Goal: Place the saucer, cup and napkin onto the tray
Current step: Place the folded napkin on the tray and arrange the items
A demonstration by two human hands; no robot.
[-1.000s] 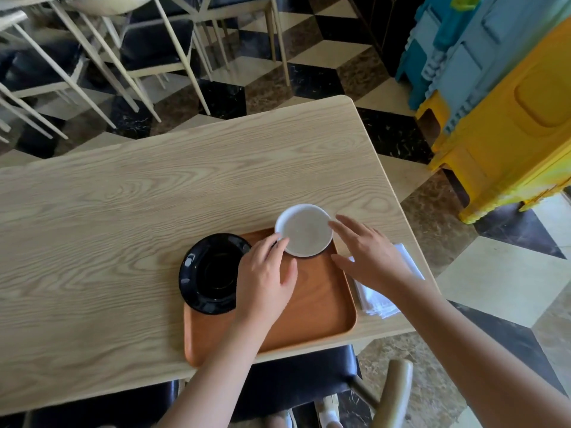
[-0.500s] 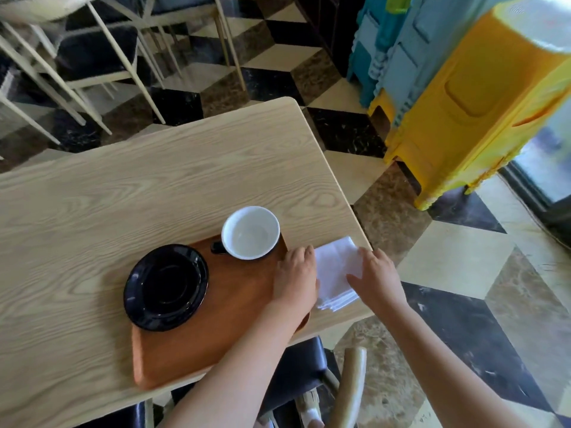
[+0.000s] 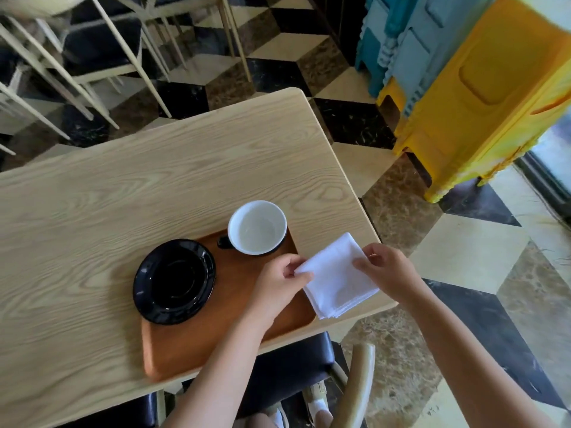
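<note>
Spreading across most of the view: a pale ash-grain wooden table (image 3: 129, 193) with rounded corners, standing on a floor of black, cream and brown marble tiles (image 3: 463, 251) laid in a cube pattern. Crowding the upper left beyond the table: cream metal-framed chairs with dark seats (image 3: 92, 47). Rising at the upper right: stacked yellow plastic stools (image 3: 482, 97), with blue-grey plastic stools (image 3: 401, 32) stacked just behind. Tucking under the near edge of the table: a dark-cushioned chair (image 3: 296, 362) with a curved pale wooden arm. Lying near the table's near right corner: a rectangular brown wooden tray (image 3: 216, 338) with a raised rim. Sitting on the tray's left part and overhanging its left edge: a glossy black saucer (image 3: 174, 281), empty. Standing at the tray's far right corner, apart from the saucer: an upright cup (image 3: 257, 227), white inside and dark outside, empty, handle pointing left. Hovering over the tray's right rim and the table edge: a folded white napkin (image 3: 336, 279), stretched between both hands. Pinching the napkin's left corner between thumb and fingers: the left hand (image 3: 278, 285). Gripping the napkin's right edge with curled fingers: the right hand (image 3: 386, 270).
</note>
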